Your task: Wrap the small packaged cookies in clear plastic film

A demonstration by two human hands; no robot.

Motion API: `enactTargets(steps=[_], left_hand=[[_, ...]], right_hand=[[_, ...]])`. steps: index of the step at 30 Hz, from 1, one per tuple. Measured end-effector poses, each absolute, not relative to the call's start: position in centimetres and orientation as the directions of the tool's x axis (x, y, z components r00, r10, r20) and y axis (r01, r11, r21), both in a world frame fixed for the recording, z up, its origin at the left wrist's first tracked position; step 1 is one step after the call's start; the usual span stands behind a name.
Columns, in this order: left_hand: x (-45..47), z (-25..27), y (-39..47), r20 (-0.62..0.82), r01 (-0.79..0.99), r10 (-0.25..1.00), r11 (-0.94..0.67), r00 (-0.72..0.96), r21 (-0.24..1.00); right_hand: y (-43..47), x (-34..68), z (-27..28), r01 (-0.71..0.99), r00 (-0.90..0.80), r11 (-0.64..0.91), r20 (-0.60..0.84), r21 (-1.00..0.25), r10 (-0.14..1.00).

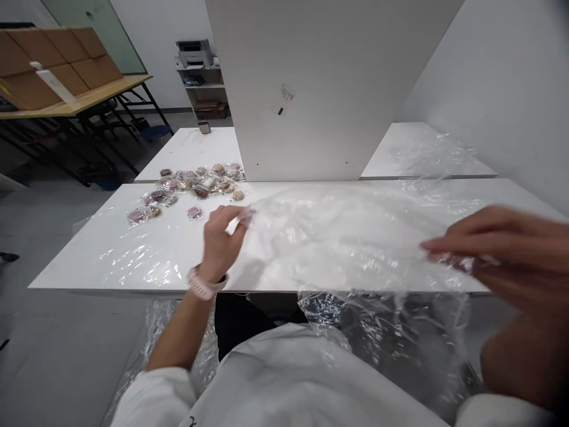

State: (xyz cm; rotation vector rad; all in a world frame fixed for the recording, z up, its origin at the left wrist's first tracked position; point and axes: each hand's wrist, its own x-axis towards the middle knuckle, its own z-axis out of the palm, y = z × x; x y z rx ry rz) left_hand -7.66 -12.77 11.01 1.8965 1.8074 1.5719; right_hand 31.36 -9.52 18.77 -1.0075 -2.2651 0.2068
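A large sheet of clear plastic film (329, 243) stretches between my two hands above the white table (102, 237). My left hand (222, 237), with a pale pink band on its wrist, pinches the film's left edge. At the right, my right hand (493, 243) is blurred but has its fingers closed on the gathered film. Part of the plastic hangs over the table's front edge toward my lap. Just beyond my left hand lie several small, individually wrapped round pieces (200, 184), pink, brown and tan; one pink piece (194, 212) sits apart from them.
An upright white panel (306, 89) stands behind the table. More crumpled film (435, 154) lies at the back right. A small cup (204, 127) rests on the far left tabletop. Cardboard boxes (62, 65) stand on a wooden table, and a printer (194, 54) tops a shelf.
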Motion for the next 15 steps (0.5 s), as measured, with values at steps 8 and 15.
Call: enactTargets(steps=[8, 15], left_hand=[[-14.8, 11.5, -19.2, -0.09, 0.722, 0.932, -0.209, 0.352, 0.659], [-10.5, 11.5, -14.0, -0.012, 0.503, 0.951, -0.152, 0.308, 0.851]], right_hand=[[-9.2, 32.3, 8.1, 0.507, -0.826, 0.612, -0.139, -0.607, 0.546], [-5.9, 33.6, 7.6, 0.697, -0.52, 0.418, -0.009, -0.582, 0.854]])
